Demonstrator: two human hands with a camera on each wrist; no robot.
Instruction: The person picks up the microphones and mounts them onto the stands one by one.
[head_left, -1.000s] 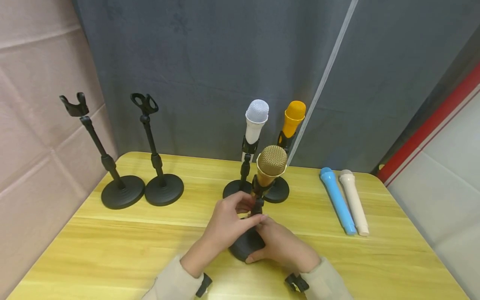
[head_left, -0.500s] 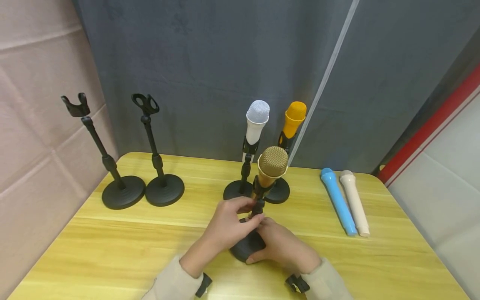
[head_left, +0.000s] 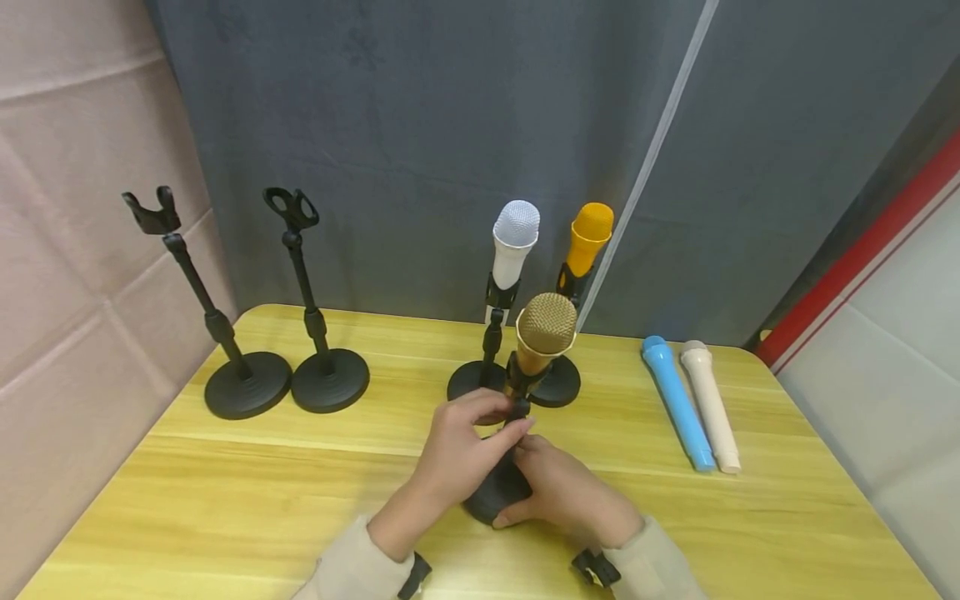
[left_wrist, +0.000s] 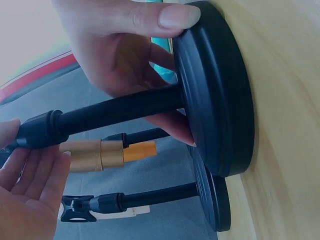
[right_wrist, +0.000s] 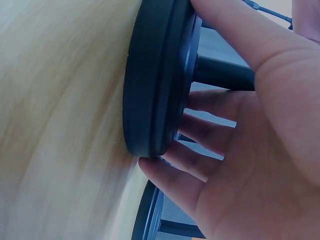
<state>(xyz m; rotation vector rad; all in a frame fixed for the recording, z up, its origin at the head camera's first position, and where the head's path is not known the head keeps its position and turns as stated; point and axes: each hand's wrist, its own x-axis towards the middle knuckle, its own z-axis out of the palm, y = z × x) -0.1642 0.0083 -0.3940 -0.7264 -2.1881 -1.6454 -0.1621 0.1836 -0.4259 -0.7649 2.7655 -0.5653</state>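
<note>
Head view: your left hand (head_left: 459, 446) pinches the collar (left_wrist: 40, 131) of the black microphone stand (left_wrist: 120, 111); your right hand (head_left: 567, 492) grips its base (head_left: 495, 500), midway between the desk's (head_left: 225, 517) side edges. It carries the gold microphone (head_left: 546, 327). A white microphone (head_left: 512, 242) stands behind; a beige microphone (head_left: 711, 408) lies toward the right edge.

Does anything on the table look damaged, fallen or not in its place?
Nothing looks damaged or spilled. Only mildly odd: the blue microphone and beige microphone lie loose on the right, while the gold microphone, white microphone and orange microphone are held in stands.
</note>
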